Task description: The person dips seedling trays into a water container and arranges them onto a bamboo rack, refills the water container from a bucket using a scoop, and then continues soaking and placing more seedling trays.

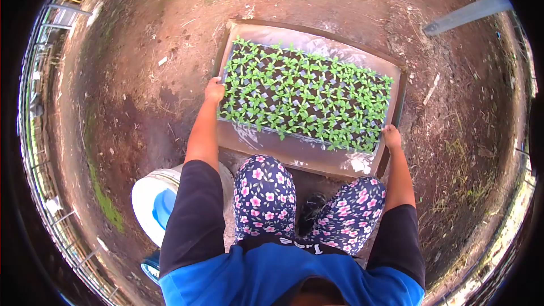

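A seedling tray (306, 96) full of small green plants in dark soil lies inside a shallow, wood-edged basin (255, 135) that holds brownish water. My left hand (215, 90) is closed on the tray's left end, with its thumb near the edge. At the lower right corner of the tray, my right hand (391, 136) has its fingers curled round the tray's edge. The undersides of both hands' grips are hidden. The tray sits slightly tilted in the frame, its right end nearer my body.
A white bucket (148, 207) with something blue inside stands at the lower left, near my left arm. A grey post (467, 14) rises at the upper right. Bare brown ground (153, 51) surrounds the basin. My knees are close to its near edge.
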Motion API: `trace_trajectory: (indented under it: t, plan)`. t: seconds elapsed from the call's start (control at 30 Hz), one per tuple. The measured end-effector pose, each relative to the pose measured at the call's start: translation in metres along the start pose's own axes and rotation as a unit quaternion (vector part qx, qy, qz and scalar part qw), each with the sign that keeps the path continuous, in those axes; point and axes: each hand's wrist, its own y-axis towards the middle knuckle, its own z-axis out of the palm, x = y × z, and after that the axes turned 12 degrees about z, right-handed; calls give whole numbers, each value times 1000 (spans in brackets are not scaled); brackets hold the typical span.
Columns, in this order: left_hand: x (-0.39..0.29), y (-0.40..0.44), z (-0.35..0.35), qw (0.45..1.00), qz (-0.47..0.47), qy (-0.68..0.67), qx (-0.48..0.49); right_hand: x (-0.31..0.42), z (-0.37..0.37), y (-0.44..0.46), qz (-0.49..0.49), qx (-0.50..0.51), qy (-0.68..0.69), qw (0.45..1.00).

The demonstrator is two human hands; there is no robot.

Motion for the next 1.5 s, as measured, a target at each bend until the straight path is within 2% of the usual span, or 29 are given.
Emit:
trace_trajectory:
  t: [0.1, 0.13, 0.37, 0.43, 0.6, 0.7, 0.87, 0.97, 1.07, 1.17, 1.33, 1.5]
  plan:
    - [8, -3, -2, 999, 16, -33, 8, -4, -12, -4, -12, 42, 10, 999]
    - [11, -3, -3, 998, 15, -54, -5, -3, -15, -4, 11, 24, -39, 999]
    - [28, 2, -6, 991, 43, -118, -39, 1, -21, 2, 47, -18, -45, 998]
    - [49, 17, -1, 988, 46, -149, -15, 0, -18, 7, 41, -17, -33, 998]
    - [4, -8, -26, 980, -54, -187, 34, 12, -13, 9, 18, -4, -10, 1000]
    - [9, -5, -24, 973, -64, -216, 52, 14, -6, 13, 37, 7, -8, 999]
    - [3, -8, -21, 968, -74, -212, 112, 20, -3, 3, 72, 45, -36, 996]
    - [-7, -17, -22, 971, -58, -206, 108, 19, -2, 3, 67, 69, -27, 995]
    - [19, 0, -9, 975, -13, -203, 93, 22, 3, 6, 135, 67, -55, 987]
    - [32, 9, 3, 981, 31, -185, 53, 24, 3, 3, 119, 51, -40, 991]
    - [7, -7, 0, 997, 49, -50, 18, 17, 7, 4, 66, 11, -12, 998]
    - [5, -9, -1, 996, 44, -70, 19, 22, 3, 1, 81, 26, -8, 996]
